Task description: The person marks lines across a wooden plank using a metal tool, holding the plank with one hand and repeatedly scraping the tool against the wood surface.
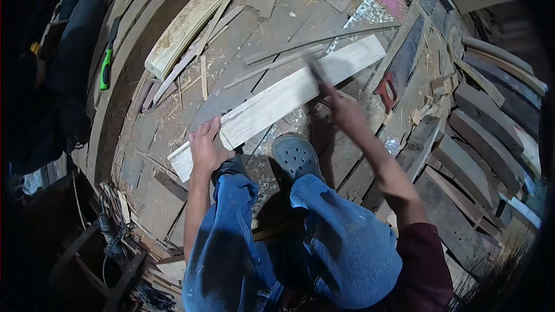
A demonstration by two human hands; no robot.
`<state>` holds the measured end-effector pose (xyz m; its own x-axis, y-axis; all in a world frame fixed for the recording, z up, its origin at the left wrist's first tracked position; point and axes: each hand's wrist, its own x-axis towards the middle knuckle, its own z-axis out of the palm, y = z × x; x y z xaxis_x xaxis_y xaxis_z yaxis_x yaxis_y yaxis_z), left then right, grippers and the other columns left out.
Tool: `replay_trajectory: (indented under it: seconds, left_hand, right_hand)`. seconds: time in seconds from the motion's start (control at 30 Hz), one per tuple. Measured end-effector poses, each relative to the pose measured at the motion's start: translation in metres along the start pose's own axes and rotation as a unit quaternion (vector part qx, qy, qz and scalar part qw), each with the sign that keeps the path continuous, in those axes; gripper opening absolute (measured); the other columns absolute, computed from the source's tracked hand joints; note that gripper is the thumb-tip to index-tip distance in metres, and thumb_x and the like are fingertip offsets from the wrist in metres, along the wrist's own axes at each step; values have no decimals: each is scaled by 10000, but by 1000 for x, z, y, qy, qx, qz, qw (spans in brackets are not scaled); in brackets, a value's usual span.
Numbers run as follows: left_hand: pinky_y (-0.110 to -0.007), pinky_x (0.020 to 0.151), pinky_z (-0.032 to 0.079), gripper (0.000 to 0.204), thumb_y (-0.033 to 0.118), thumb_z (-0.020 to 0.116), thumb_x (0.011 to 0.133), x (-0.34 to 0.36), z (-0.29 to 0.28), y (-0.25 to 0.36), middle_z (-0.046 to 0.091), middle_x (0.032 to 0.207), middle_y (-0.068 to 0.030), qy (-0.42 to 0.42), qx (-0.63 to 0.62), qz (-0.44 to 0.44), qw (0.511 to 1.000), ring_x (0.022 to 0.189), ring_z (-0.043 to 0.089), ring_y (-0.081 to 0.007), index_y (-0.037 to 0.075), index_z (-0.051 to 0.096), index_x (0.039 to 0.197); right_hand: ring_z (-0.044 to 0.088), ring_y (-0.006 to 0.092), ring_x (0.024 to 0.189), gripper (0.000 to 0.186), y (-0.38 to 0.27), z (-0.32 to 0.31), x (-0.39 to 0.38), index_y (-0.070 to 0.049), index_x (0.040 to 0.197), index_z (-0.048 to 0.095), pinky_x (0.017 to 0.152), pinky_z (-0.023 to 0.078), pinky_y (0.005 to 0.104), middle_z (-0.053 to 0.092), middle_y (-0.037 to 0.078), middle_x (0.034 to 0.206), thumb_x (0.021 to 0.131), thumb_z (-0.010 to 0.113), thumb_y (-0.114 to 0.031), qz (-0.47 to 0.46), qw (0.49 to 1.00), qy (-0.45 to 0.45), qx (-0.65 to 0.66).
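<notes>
A long pale wooden plank point(272, 107) slants across the floor in front of me, its far end up to the right. My left hand point(206, 144) grips it close to its near end, thumb and fingers pressed on the wood. Over the right half of the plank, my right hand point(345, 110) is closed round a short dark hand tool point(315, 73). Motion smears that tool, so its exact kind cannot be made out. My shoe, a grey clog point(296, 157), stands beside the plank's lower edge.
A handsaw point(387, 93) with a red-orange handle lies right of the plank. At the left, a green-handled tool point(106, 68) rests on a curved beam. A thick pale timber point(188, 26) lies beyond. Curved wood pieces point(488, 124) are stacked at right; shavings litter the boards.
</notes>
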<state>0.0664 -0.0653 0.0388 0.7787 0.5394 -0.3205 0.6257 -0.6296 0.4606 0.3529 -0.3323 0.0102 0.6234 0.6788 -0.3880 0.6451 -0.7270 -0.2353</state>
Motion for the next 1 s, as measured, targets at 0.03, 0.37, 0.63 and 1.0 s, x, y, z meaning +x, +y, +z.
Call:
replay_trajectory:
  seconds: [0.03,0.37,0.63,1.0]
  left_hand:
    - [-416,1019,333,1053,182,887,390,-3,-4,-1,576,1290,-133,-5,7,-9,1000,1207,506,-297,53,522,1369]
    - [-425,1028,333,1031,193,868,396,-3,0,-7,580,1278,-144,-3,27,-11,1000,1203,506,-310,47,532,1360]
    - [-415,1039,325,1049,154,866,386,-8,-10,-8,575,1282,-122,-2,48,-28,998,1214,505,-293,58,520,1372]
    - [-407,1039,336,1048,170,848,371,-1,0,-1,590,1266,-129,2,20,-11,1000,1184,525,-300,66,532,1365]
  right_hand:
    - [681,368,724,805,-1,-52,0,-199,1511,238,657,557,472,684,194,790,835,670,-259,62,997,49,26]
    - [659,363,638,846,-97,19,-36,-266,1541,171,583,517,485,652,190,729,814,574,-111,-148,984,-97,2]
    - [669,383,696,834,-151,19,-41,-226,1548,142,624,527,519,660,255,785,827,534,-78,-98,983,-127,92]
    - [627,405,601,941,-16,22,-38,-268,1550,42,555,482,524,617,209,665,819,592,-50,61,988,65,124]
